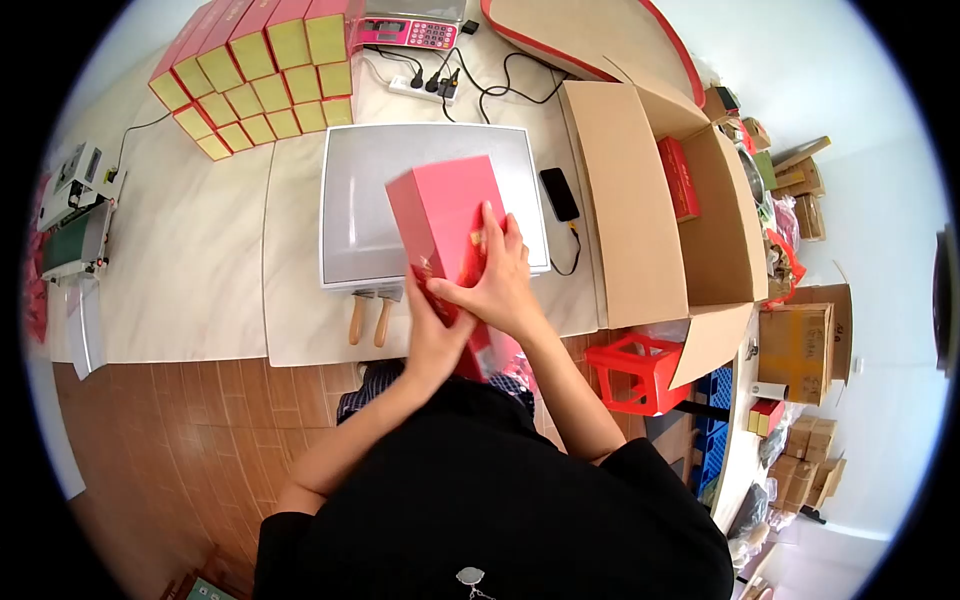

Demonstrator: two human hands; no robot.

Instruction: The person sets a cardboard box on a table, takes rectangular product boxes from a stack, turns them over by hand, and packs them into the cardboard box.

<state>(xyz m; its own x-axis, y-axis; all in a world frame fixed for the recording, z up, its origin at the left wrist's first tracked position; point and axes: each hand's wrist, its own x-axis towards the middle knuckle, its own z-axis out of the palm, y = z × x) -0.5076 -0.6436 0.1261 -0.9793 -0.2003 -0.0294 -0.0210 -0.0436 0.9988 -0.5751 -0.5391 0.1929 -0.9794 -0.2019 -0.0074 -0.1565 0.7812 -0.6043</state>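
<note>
Pink-red box (440, 215), long and rectangular, printed gold and red motif on one side, held at a tilt above the grey-topped panel (365, 185). Left hand (500, 285): fingers spread across the printed side. Right hand (435, 335): gripping the lower part. Brown carton (640, 200) stands open nearby.
</note>
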